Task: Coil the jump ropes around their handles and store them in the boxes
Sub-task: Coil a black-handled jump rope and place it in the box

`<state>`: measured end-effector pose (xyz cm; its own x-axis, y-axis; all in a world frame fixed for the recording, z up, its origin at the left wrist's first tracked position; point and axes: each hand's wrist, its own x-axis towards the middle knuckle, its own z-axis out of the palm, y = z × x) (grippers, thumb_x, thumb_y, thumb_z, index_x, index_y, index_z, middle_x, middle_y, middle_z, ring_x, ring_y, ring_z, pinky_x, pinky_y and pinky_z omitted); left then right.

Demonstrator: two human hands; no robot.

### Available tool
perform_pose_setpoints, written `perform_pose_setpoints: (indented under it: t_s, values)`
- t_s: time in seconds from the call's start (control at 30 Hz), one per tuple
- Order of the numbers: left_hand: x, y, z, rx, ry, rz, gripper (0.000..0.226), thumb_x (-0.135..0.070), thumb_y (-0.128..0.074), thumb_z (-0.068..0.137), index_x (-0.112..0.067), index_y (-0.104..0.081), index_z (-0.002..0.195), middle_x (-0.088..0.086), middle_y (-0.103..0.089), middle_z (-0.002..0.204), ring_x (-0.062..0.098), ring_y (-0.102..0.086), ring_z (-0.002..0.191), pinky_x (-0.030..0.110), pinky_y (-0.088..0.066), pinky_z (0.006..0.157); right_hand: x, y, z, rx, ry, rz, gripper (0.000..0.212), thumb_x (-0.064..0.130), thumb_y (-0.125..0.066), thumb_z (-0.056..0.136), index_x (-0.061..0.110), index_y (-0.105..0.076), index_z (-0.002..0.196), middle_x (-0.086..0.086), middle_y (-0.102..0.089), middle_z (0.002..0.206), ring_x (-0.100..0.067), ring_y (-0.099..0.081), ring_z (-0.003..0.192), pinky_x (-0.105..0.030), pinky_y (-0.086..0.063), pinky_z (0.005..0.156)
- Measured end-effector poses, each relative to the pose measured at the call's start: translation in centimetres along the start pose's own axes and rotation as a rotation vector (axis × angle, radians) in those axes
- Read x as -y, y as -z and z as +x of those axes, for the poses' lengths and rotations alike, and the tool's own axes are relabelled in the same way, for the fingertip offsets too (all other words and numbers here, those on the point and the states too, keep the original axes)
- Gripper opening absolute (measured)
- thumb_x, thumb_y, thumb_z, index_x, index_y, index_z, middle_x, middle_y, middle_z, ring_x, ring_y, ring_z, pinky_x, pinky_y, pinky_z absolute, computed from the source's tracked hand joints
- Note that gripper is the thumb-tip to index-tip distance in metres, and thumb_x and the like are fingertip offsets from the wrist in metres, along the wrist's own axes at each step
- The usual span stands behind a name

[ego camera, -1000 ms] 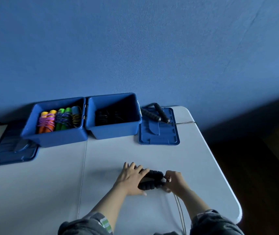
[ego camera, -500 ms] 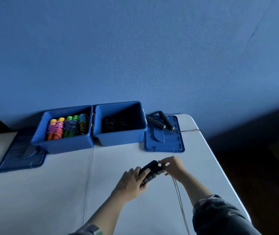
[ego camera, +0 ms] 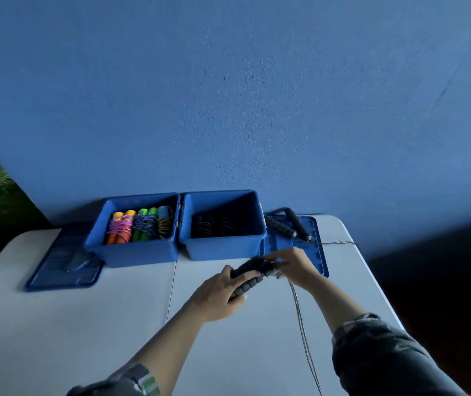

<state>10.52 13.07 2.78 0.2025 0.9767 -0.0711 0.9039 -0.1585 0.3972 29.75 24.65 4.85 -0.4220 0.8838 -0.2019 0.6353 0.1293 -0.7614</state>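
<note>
My left hand (ego camera: 219,292) grips the near end of two black foam jump-rope handles (ego camera: 252,274), held side by side above the white table (ego camera: 85,324). My right hand (ego camera: 292,264) pinches their far end, where the thin silvery rope (ego camera: 300,318) leaves and trails down towards me. Behind stand two open blue boxes: the left box (ego camera: 137,254) holds several coiled colourful ropes, the right box (ego camera: 224,251) holds dark coiled ropes. Another black-handled rope (ego camera: 290,225) lies on the right lid.
A blue lid (ego camera: 318,252) lies flat right of the boxes and another lid (ego camera: 65,261) left of them. The loose rope's wire (ego camera: 337,242) runs to the table's right edge. A blue wall rises behind the boxes; dark floor lies to the right.
Both hands have lifted the black handles off the table and carried them farther away, close to the right box. The handles now tilt upward to the right; the rope hangs below.
</note>
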Motion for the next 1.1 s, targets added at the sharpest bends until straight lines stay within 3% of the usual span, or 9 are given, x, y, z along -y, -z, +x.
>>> perform_pose_setpoints:
  t_s: [0.17,0.3,0.43,0.5,0.63,0.77,0.83,0.93,1.1]
  values:
    - [-0.6,2.7,0.8,-0.134,0.047,-0.180,0.042,-0.036,-0.049,0.095,-0.062,-0.038,0.126,-0.001,-0.042,0.106,0.023,-0.060,0.089,0.029,-0.049,0.085,3.8,2.9,1.8,-0.155,0.129,0.044,0.020,-0.004,-0.064,0.078,0.011,-0.074,0.088,-0.006,-0.067,0.064,0.002,-0.058,0.044,-0.014,-0.051,0.052]
    - [-1.6,6.9,2.6,-0.362,0.111,-0.312,0.040,-0.034,-0.052,0.093,-0.061,-0.044,0.122,0.000,-0.047,0.102,0.022,-0.060,0.085,0.029,-0.050,0.081,7.4,4.6,2.5,-0.225,0.127,0.147,0.019,0.016,-0.066,0.084,0.012,-0.066,0.066,0.008,-0.056,0.040,-0.002,-0.050,0.034,-0.016,-0.044,0.047]
    - [-1.2,11.4,3.6,-0.594,0.216,-0.603,0.041,-0.023,-0.054,0.093,-0.060,-0.052,0.110,0.011,-0.057,0.083,0.030,-0.063,0.065,0.044,-0.058,0.057,10.4,2.7,1.8,-0.146,0.140,0.319,0.021,0.015,-0.051,0.095,0.006,-0.066,0.082,0.000,-0.057,0.051,-0.008,-0.046,0.035,-0.024,-0.043,0.043]
    - [-0.9,12.7,3.9,-0.614,0.249,-0.682,0.038,-0.023,-0.053,0.094,-0.058,-0.053,0.107,0.004,-0.061,0.086,0.024,-0.068,0.067,0.046,-0.057,0.062,11.7,1.1,1.1,-0.104,0.174,0.350,0.021,0.014,-0.046,0.097,0.010,-0.064,0.088,-0.001,-0.054,0.055,-0.006,-0.043,0.037,-0.023,-0.042,0.039]
    - [-1.5,14.2,4.4,-0.724,0.294,-1.063,0.036,-0.014,-0.049,0.096,-0.046,-0.053,0.110,0.007,-0.053,0.090,0.009,-0.066,0.058,0.026,-0.051,0.046,12.6,-2.4,-0.1,0.059,0.184,0.284,0.022,0.012,-0.038,0.099,0.010,-0.058,0.093,-0.003,-0.056,0.059,-0.007,-0.051,0.038,-0.023,-0.048,0.040]
    - [-1.3,14.1,4.7,-0.706,0.312,-1.469,0.035,-0.013,-0.047,0.097,-0.046,-0.056,0.103,0.010,-0.049,0.100,0.037,-0.067,0.067,0.052,-0.056,0.065,12.3,-3.9,-0.9,0.232,0.084,0.364,0.026,0.017,-0.032,0.100,0.007,-0.055,0.093,-0.005,-0.050,0.064,-0.022,-0.062,0.050,-0.029,-0.052,0.047]
    - [-0.8,13.7,4.7,-0.727,0.334,-1.523,0.033,-0.013,-0.046,0.097,-0.044,-0.055,0.104,0.012,-0.048,0.093,0.032,-0.060,0.061,0.047,-0.057,0.058,12.2,-3.8,-1.3,0.269,0.064,0.385,0.031,0.024,-0.033,0.101,0.007,-0.057,0.090,-0.003,-0.044,0.061,-0.022,-0.059,0.048,-0.030,-0.052,0.049]
    - [0.1,13.4,4.3,-0.807,0.341,-1.418,0.033,-0.012,-0.045,0.095,-0.042,-0.056,0.102,0.013,-0.045,0.078,0.020,-0.046,0.049,0.024,-0.040,0.047,11.9,-3.0,-2.2,0.301,0.062,0.270,0.038,0.035,-0.039,0.099,0.010,-0.061,0.081,0.000,-0.043,0.063,-0.013,-0.044,0.044,-0.024,-0.040,0.041]
    - [2.4,14.1,3.2,-0.836,0.381,-1.448,0.035,-0.010,-0.044,0.094,-0.043,-0.055,0.102,0.012,-0.043,0.077,0.016,-0.040,0.043,0.020,-0.035,0.043,10.2,-0.5,-3.6,0.283,0.145,0.030,0.032,0.033,-0.047,0.096,0.018,-0.061,0.072,0.003,-0.050,0.066,-0.009,-0.045,0.050,-0.021,-0.041,0.049]
